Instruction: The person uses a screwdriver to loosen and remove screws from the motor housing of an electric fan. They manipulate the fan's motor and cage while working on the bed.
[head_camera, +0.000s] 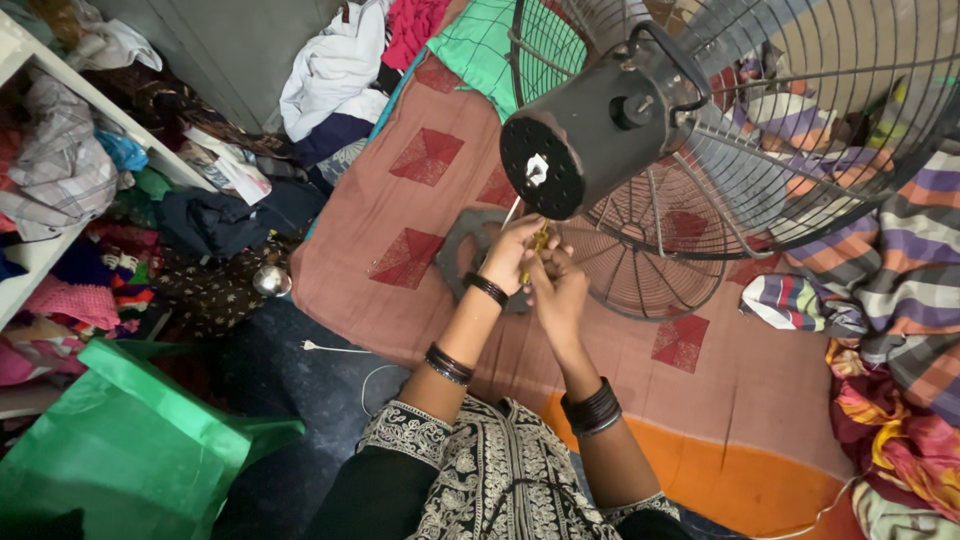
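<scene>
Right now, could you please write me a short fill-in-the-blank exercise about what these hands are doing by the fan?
1. Both hands, the left hand and right hand, meet just below the fan's black ____ housing.
2. Together they hold a slim tool with a ____ handle.
3. The wire fan guard lies over a ____ striped cloth.
4. A folded ____ bag sits at the lower left.

Missing words: motor; yellow; multicoloured; green

A single head-worn camera looks steeply down from close above. The left hand (513, 255) and right hand (556, 288) sit near centre, the fan motor housing (590, 130) looms very near at upper right, and the shelves (40, 160) lie far left.
</scene>
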